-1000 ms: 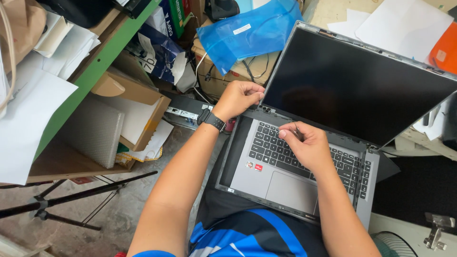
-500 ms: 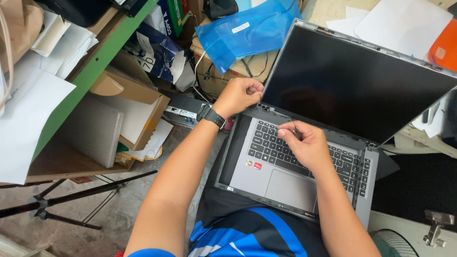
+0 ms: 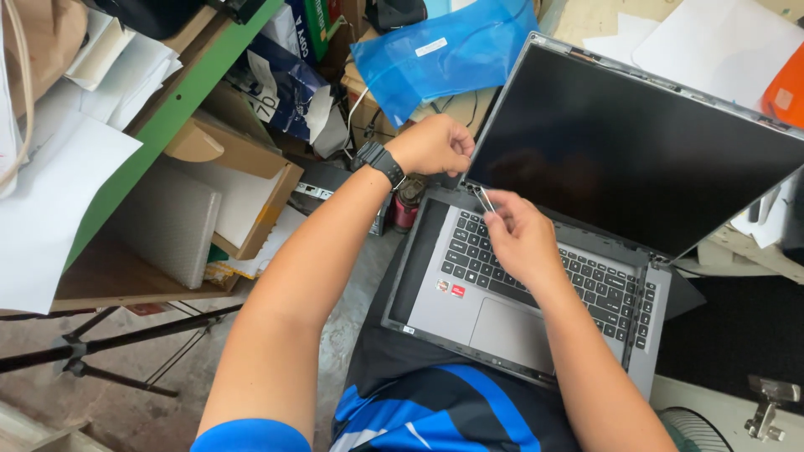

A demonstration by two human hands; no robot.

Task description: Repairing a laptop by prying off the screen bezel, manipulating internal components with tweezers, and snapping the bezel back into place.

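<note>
An open grey laptop [image 3: 536, 285] rests on the person's lap, its dark screen [image 3: 645, 142] tilted back. The left hand [image 3: 435, 144], a black watch [image 3: 381, 161] on its wrist, is closed on the screen's lower left corner by the hinge. The right hand [image 3: 521, 238] hovers over the keyboard [image 3: 553, 268], fingers pinched on a thin metal tool [image 3: 486, 201] aimed at that corner. Two small square stickers [image 3: 450, 289], one red, sit on the palm rest left of the touchpad. A blue plastic bag [image 3: 444, 54] with a white oblong label lies behind the left hand. A green-edged shelf [image 3: 180, 113] to the left holds white papers [image 3: 50, 192] and a brown cardboard box [image 3: 243, 180].
</note>
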